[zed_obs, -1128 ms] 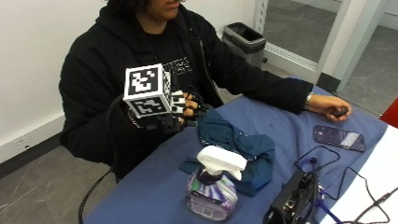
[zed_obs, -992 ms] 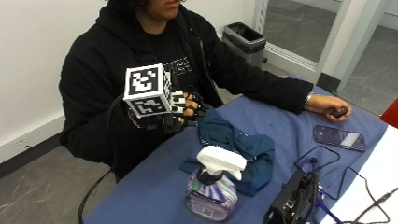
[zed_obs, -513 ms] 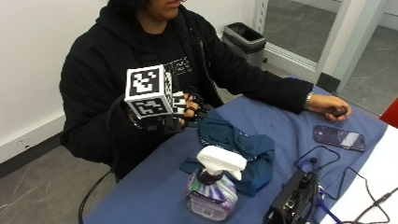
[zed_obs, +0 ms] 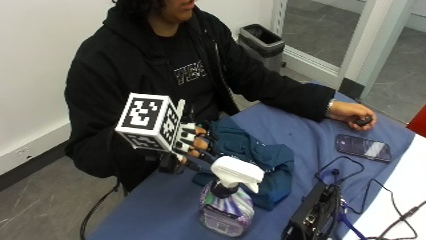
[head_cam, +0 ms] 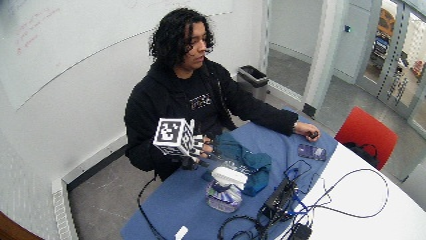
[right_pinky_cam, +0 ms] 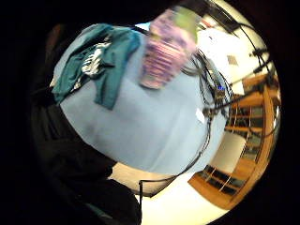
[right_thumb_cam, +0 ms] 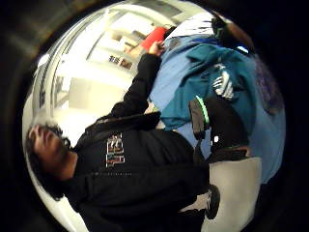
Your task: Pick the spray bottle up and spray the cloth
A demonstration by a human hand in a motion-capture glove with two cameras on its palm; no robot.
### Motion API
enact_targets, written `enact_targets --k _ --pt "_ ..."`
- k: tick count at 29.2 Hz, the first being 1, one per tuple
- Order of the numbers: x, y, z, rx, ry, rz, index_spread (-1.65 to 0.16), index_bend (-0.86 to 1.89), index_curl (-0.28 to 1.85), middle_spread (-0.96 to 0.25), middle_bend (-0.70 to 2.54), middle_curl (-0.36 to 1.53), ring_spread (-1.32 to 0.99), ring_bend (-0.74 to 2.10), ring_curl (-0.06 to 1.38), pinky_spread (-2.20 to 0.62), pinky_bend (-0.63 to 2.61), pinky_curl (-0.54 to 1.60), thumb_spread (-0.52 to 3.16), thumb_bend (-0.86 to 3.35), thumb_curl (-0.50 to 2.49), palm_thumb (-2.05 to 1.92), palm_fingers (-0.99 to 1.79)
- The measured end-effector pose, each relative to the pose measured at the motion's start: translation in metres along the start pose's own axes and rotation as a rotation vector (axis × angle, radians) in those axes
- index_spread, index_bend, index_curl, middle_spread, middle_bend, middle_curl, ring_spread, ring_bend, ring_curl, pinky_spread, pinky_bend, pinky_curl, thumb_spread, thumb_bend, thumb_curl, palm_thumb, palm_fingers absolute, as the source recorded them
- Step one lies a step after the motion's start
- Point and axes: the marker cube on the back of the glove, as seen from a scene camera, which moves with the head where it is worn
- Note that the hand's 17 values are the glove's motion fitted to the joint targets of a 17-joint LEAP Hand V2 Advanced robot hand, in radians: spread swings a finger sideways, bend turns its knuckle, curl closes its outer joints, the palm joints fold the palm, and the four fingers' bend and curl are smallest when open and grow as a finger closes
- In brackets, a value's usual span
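My gloved right hand has barely shifted over the last second, still hovering with fingers loosely curled on nothing just behind the spray bottle, which stands ungrasped on the bench touching the cloth.

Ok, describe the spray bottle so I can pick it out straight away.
Start at the blue table, near edge. In front of the crumpled teal cloth stands the spray bottle, upright. It is the only clear bottle, with purple liquid and a white trigger head.
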Motion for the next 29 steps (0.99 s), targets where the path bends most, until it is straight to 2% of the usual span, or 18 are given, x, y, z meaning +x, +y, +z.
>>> enact_targets --k 7,13,20,29 --pt "0.054 -0.012 -0.026 0.107 0.003 0.199 -0.30 0.15 0.32 0.00 0.22 0.30 -0.01 0.26 0.26 0.23 0.19 0.24 1.24 0.23 0.29 0.64 0.64" --pt "0.061 -0.040 -0.033 0.230 -0.003 0.280 -0.26 0.15 0.32 -0.01 0.27 0.34 -0.02 0.30 0.28 0.21 0.19 0.26 1.25 0.21 0.31 0.67 0.79" --pt "0.077 -0.032 -0.039 0.206 0.054 0.304 -0.24 0.14 0.32 -0.01 0.27 0.36 -0.03 0.31 0.32 0.18 0.20 0.28 1.26 0.17 0.32 0.67 0.84" --pt "0.086 -0.052 -0.043 0.306 0.062 0.366 -0.22 0.07 0.29 -0.01 0.28 0.38 -0.05 0.36 0.35 0.14 0.23 0.32 1.25 0.11 0.33 0.65 0.86"
